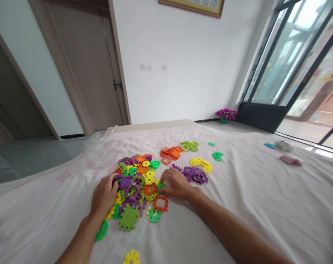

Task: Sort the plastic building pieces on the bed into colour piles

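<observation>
Plastic mixed pile (126,182) between curled left hand (103,194) and curled right hand (177,184), pinches unclear, purple group (193,172) right of it, apparently separated by colour.

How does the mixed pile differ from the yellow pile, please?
The mixed pile combines several colours; the yellow pile shows only yellow. The mixed pile spreads wider than the yellow pile. The left hand touches the mixed pile, not the yellow one. Both lie on the cloth.

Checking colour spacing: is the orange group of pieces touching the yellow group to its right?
Apart. The head view shows a strip of pale cloth between the orange group and the yellow group.
</observation>
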A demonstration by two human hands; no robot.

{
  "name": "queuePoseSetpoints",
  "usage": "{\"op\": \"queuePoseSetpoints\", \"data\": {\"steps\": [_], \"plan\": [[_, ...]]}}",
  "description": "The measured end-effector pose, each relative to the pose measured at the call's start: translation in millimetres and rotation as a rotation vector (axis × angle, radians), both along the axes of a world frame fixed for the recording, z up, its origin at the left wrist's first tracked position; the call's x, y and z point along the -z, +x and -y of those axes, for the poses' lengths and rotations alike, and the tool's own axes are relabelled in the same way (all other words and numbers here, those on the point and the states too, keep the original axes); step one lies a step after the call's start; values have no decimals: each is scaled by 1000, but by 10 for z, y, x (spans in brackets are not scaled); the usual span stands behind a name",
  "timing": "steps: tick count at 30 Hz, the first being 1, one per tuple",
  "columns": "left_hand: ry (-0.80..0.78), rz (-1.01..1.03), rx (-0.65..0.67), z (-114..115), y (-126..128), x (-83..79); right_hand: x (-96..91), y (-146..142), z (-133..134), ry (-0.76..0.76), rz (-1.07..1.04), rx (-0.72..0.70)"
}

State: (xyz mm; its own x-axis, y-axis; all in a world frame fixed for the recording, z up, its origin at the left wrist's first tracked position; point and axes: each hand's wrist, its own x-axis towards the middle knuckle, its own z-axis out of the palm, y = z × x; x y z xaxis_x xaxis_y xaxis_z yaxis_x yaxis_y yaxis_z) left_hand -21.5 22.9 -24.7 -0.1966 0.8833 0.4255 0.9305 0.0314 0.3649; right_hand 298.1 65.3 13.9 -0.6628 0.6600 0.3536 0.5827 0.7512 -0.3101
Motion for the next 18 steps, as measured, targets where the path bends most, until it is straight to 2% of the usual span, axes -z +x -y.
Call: {"op": "queuePoseSetpoints", "data": {"steps": [4, 7, 11, 15, 18], "plan": [[-5, 0, 4, 0, -2, 1, -9, 48, -100, -97, -162, 56], [-21, 1, 5, -3, -21, 9, -38, 217, -277, -179, -375, 227], [-39, -6, 6, -13, -47, 24, -30, 663, -594, -112, -587, 520], [-40, -20, 0, -19, -57, 40, 73, 1234, -846, -169, -741, 836], [-28, -25, 7, -24, -58, 50, 166, 1619, -935, -133, -766, 1002]]}}
